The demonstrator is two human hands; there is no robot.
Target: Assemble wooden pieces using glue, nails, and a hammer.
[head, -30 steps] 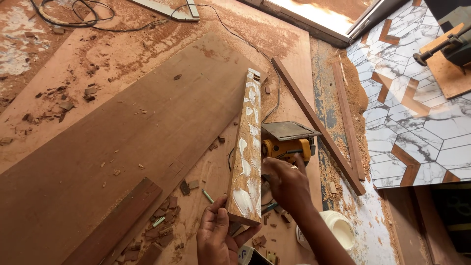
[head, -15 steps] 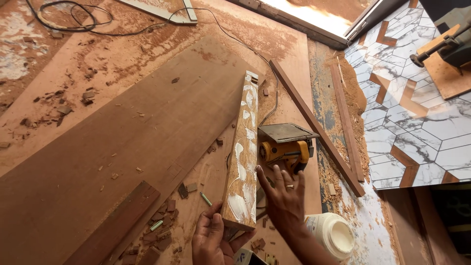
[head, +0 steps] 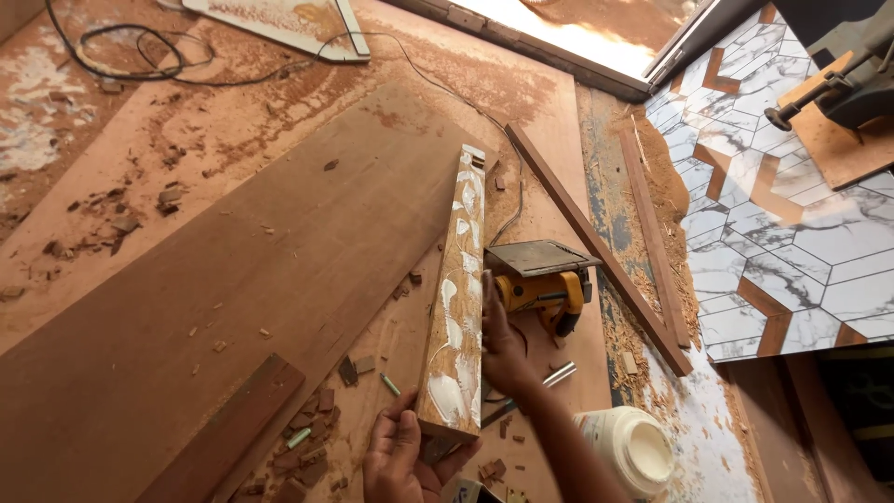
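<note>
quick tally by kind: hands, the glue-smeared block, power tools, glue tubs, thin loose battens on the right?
Hands: 2, left hand under the block's near end, right hand on its side
Glue-smeared wooden block: 1
Yellow power tool: 1
White tub: 1
Thin battens: 2, long batten and short batten
Total: 7

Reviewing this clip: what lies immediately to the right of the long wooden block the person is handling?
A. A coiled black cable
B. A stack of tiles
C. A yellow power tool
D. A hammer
C: the yellow power tool sits right beside the wooden block, just past the right hand laid along the block's side, while the left hand supports its near end.
</note>
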